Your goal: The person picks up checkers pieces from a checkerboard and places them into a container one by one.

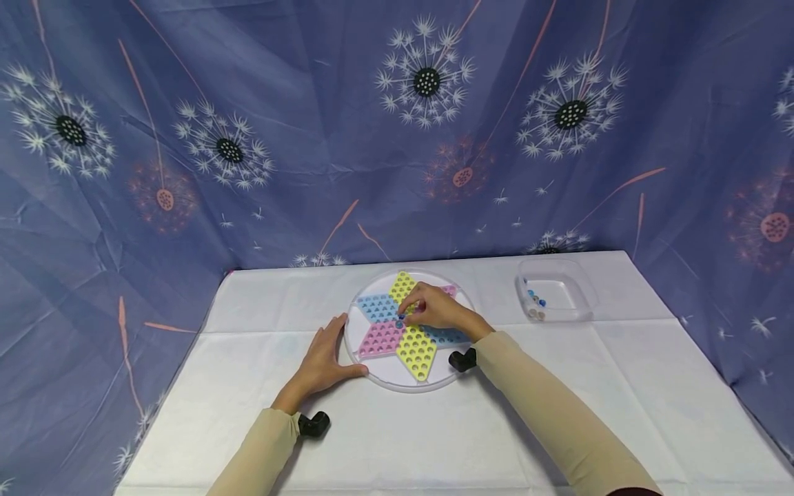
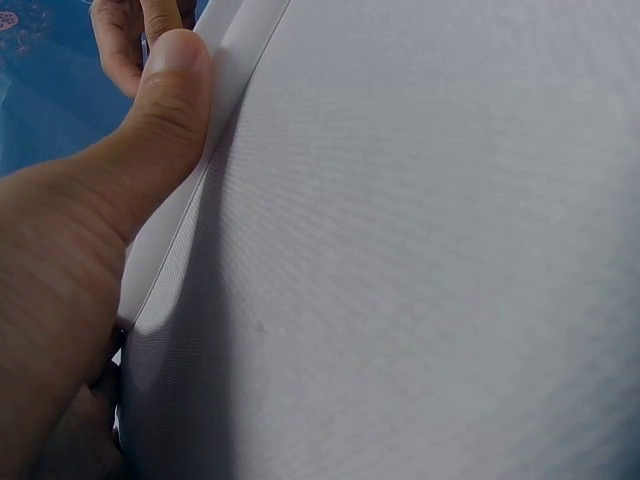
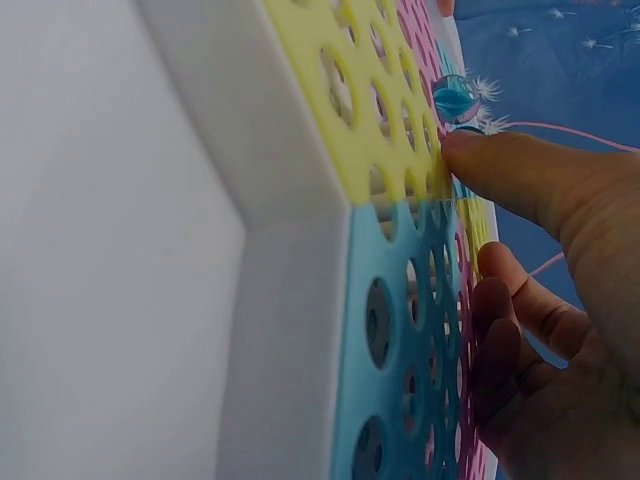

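Note:
A round white Chinese checkers board [image 1: 384, 373] with a star of yellow, pink and blue sections lies on the table. My left hand [image 1: 324, 358] rests at its left edge, fingers and thumb spread along the rim; the left thumb [image 2: 170, 110] presses the rim. Over the middle of the star, my right hand [image 1: 436, 306] pinches a dark blue marble [image 1: 401, 316] between thumb and fingertip, mostly hidden by the thumb in the right wrist view. A clear teal marble [image 3: 457, 99] sits in a hole right beside the thumb tip.
Right of the board stands a clear plastic container [image 1: 573, 314] with several blue and pale marbles [image 1: 537, 300] along its left side. A white cloth covers the table [image 1: 434, 441]. Behind it hangs a blue dandelion-patterned curtain [image 1: 347, 158].

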Action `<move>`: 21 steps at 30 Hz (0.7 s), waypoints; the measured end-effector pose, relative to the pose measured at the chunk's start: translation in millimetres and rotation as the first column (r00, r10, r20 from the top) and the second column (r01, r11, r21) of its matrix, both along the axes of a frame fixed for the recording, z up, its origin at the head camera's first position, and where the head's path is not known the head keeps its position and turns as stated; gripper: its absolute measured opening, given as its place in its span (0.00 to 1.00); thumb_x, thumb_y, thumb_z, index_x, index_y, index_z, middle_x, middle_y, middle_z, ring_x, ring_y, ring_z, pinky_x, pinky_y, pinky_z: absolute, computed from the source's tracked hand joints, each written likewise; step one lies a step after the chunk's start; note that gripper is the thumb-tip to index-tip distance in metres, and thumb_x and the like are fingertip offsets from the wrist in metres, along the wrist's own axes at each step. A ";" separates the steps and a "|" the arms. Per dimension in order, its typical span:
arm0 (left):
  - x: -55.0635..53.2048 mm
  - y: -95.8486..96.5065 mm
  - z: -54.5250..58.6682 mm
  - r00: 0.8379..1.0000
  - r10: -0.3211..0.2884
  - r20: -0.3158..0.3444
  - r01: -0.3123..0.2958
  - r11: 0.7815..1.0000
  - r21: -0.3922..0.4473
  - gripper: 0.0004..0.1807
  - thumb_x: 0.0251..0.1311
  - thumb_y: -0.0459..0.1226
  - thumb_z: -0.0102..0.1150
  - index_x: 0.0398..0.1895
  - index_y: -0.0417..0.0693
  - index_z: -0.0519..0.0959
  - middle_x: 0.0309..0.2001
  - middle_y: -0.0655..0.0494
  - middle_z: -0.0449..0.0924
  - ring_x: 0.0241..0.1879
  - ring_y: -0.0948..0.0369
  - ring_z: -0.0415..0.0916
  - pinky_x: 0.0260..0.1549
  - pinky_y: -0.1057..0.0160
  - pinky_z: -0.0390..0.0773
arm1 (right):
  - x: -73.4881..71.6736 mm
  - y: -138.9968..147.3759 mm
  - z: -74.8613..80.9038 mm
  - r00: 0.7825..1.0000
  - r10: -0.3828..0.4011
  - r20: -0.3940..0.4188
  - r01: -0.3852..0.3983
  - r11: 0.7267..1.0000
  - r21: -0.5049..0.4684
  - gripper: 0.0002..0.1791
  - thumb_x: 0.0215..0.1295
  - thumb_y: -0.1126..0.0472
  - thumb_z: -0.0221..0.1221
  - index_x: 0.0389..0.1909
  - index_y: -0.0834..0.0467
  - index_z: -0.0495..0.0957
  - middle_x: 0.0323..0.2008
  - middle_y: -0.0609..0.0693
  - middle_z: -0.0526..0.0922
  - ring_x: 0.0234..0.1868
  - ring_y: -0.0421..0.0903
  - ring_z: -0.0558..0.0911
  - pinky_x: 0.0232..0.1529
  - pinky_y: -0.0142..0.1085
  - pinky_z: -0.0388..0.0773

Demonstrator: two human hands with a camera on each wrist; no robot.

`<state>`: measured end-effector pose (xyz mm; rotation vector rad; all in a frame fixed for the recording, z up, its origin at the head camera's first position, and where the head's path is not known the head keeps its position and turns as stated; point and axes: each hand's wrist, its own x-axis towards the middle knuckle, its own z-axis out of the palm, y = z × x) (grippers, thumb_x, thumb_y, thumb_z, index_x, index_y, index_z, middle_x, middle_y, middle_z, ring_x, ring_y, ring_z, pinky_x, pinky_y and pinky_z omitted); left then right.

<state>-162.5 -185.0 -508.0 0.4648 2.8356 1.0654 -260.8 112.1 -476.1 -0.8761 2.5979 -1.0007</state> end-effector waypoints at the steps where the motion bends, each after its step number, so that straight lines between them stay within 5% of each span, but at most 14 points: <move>1: 0.1 0.0 -0.2 1.000 -0.001 -0.003 0.001 1.000 0.004 0.68 0.45 0.56 0.82 0.82 0.37 0.50 0.80 0.39 0.52 0.80 0.43 0.43 0.80 0.45 0.40 | 0.3 -0.4 0.2 1.000 0.000 0.002 0.000 1.000 0.004 0.09 0.64 0.55 0.72 0.45 0.46 0.90 0.45 0.47 0.77 0.40 0.44 0.74 0.44 0.36 0.75; 21: 2.2 0.2 2.0 1.000 0.015 0.016 -0.015 1.000 -0.003 0.69 0.44 0.56 0.82 0.82 0.39 0.50 0.80 0.40 0.51 0.81 0.45 0.43 0.80 0.48 0.39 | -3.5 -1.7 25.5 0.993 0.109 0.036 -0.111 0.991 0.068 0.08 0.67 0.60 0.68 0.46 0.55 0.87 0.45 0.53 0.81 0.38 0.44 0.80 0.42 0.38 0.81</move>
